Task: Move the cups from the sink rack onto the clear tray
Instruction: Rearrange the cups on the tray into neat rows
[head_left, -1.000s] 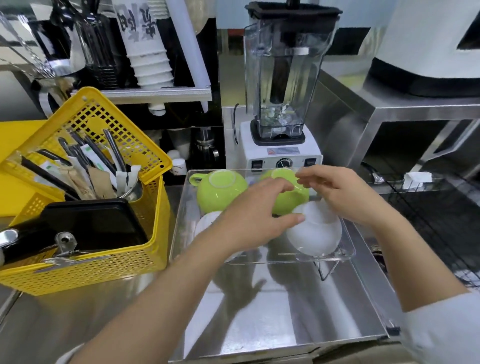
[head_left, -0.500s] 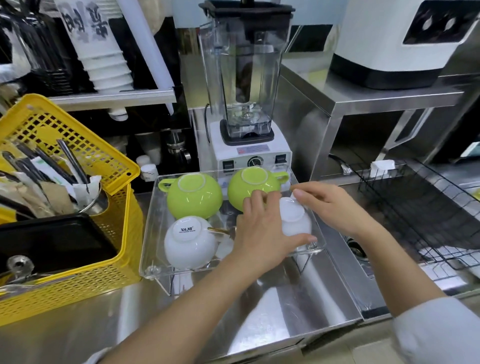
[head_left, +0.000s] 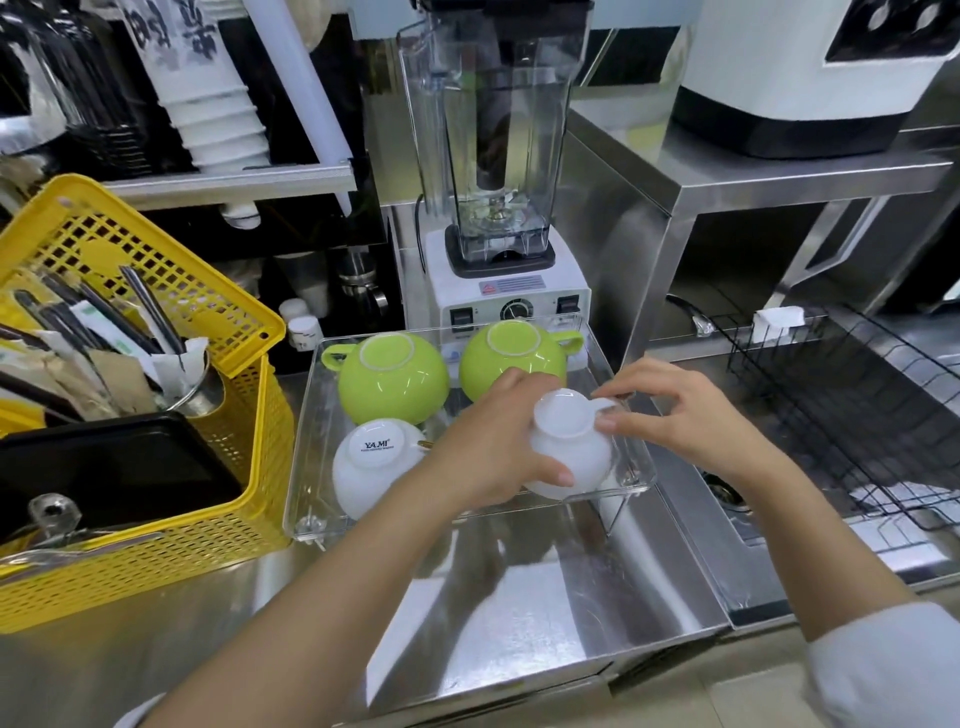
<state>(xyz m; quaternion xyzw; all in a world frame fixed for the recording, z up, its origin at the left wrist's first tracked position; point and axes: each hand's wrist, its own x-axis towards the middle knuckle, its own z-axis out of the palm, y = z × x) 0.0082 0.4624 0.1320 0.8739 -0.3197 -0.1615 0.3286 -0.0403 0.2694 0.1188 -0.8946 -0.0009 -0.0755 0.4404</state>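
Observation:
The clear tray (head_left: 311, 467) stands on wire legs on the steel counter. Upside down in it are two green cups (head_left: 393, 378) (head_left: 514, 356) at the back and a white cup marked YAMI (head_left: 366, 467) at front left. A second white cup (head_left: 569, 441) sits upside down, slightly tilted, at the tray's front right. My left hand (head_left: 488, 447) wraps its left side with the thumb under its body. My right hand (head_left: 680, 410) pinches its handle and base rim from the right. The black wire sink rack (head_left: 857, 405) at right shows no cups.
A yellow basket (head_left: 156, 519) with utensils and a black tray stands at left. A blender (head_left: 493, 208) is right behind the clear tray. A steel shelf with a white machine (head_left: 800, 73) rises at back right. Bare steel counter (head_left: 493, 623) lies in front.
The view swung right and drew closer. Both hands stayed on the white cup; it has settled lower at the tray's front right, base turned up toward me.

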